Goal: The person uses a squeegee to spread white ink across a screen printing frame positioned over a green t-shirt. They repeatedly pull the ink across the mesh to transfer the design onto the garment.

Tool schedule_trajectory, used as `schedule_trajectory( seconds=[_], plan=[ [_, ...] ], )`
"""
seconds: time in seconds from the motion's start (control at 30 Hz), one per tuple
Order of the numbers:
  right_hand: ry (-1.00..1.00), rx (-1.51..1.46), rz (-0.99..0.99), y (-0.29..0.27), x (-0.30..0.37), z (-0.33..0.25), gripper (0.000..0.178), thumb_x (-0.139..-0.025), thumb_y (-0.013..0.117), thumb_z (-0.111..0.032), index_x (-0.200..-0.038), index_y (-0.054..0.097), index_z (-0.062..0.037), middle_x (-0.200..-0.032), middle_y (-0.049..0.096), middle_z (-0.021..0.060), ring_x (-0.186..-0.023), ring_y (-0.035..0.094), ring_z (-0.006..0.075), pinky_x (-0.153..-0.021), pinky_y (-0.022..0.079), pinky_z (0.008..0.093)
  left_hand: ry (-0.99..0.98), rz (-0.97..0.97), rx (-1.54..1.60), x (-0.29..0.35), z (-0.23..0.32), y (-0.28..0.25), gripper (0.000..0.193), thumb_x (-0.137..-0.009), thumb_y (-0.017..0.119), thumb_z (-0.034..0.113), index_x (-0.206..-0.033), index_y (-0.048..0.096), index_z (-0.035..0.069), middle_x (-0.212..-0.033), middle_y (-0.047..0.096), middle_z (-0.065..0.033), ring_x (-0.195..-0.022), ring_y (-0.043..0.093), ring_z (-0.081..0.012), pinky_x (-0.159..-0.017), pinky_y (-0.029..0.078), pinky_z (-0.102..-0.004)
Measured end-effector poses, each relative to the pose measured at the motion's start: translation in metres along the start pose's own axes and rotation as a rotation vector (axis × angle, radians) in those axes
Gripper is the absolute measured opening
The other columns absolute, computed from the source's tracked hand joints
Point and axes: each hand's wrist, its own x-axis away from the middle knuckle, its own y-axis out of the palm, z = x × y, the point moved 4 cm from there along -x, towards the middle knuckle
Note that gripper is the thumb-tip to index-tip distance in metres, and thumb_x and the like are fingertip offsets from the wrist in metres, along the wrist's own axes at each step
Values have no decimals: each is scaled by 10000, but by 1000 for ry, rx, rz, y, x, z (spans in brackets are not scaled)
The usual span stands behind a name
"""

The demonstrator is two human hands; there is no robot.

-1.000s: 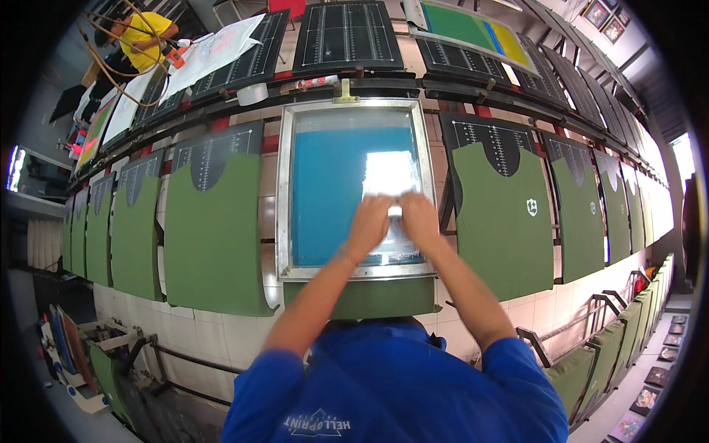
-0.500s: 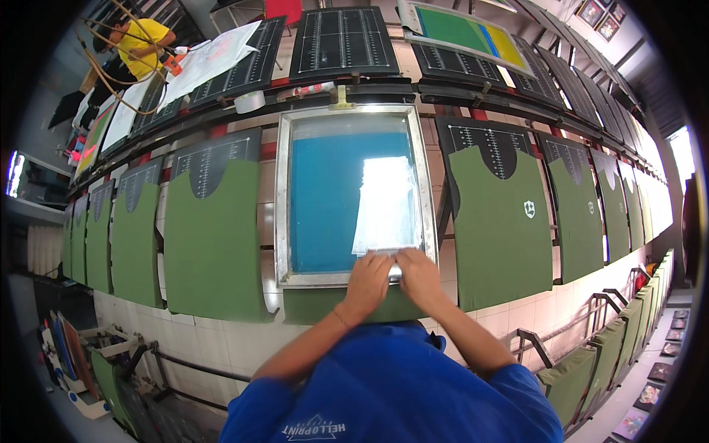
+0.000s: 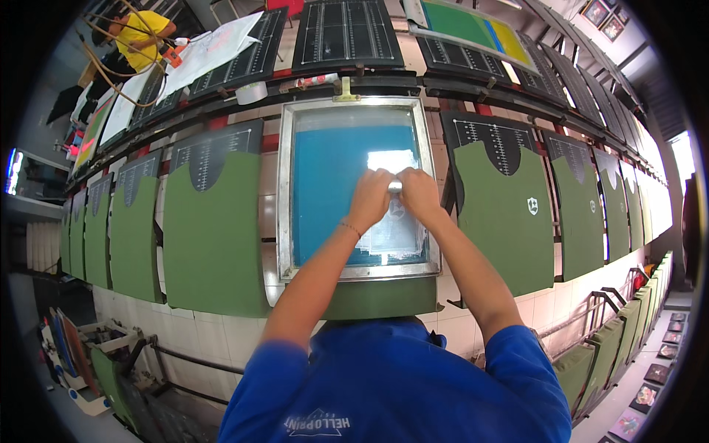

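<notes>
A metal-framed printing screen (image 3: 286,214) with blue mesh lies over a green shirt (image 3: 384,299) in front of me. My left hand (image 3: 371,198) and my right hand (image 3: 419,193) are side by side over the mesh, fingers closed round a squeegee (image 3: 395,187). Most of the squeegee is hidden under my hands; a silvery piece shows between them. Below it, towards me, a small emblem (image 3: 396,210) shows in the mesh among whitish ink smears (image 3: 402,240). White ink or glare shows just beyond my hands.
Green shirts on boards flank the screen, one at left (image 3: 214,229) and one with a white emblem at right (image 3: 502,221). A tape roll (image 3: 251,93) sits on the rail behind. Bare black boards (image 3: 346,33) form the far row. A person in yellow (image 3: 144,38) stands far left.
Both hands have slid the squeegee away from me, from the screen's near edge to about its middle. The emblem and smeared ink now show behind its path.
</notes>
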Motion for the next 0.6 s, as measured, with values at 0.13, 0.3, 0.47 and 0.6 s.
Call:
schedule_trajectory(
  seconds=[0.13, 0.3, 0.47, 0.6],
  plan=[
    [-22, -26, -28, -4, -2, 5, 258, -712, 690, -2, -962, 722, -56, -963, 700, 137, -920, 675, 352, -835, 544, 450, -25, -19, -57, -4, 5, -3, 340, -775, 641, -40, -1096, 649, 73, -1045, 613, -104, -987, 555, -345, -860, 458, -445],
    [-48, -52, 57, -19, 77, -24, 382, -660, 710, 23, -1034, 680, -51, -1045, 686, 123, -1011, 646, 345, -855, 537, 433, 39, 13, -104, 57, 59, -12, 313, -822, 570, -2, -1130, 614, 35, -1042, 602, -110, -977, 555, -330, -839, 453, -439],
    [-62, -39, 91, -10, 167, -58, 434, -675, 684, 29, -1101, 659, -57, -1105, 649, 105, -1083, 597, 319, -935, 471, 431, 89, -42, -172, 145, 86, 16, 335, -852, 578, 72, -1183, 585, 22, -1075, 578, -94, -1011, 554, -306, -860, 448, -437],
    [-22, -76, 53, -5, 197, -68, 526, -674, 709, -10, -1191, 630, -63, -1180, 613, 107, -1147, 558, 316, -964, 452, 442, 97, -122, -106, 175, 90, 22, 436, -843, 682, 147, -1245, 572, 21, -1179, 571, -109, -1115, 540, -312, -941, 440, -440]
  ],
)
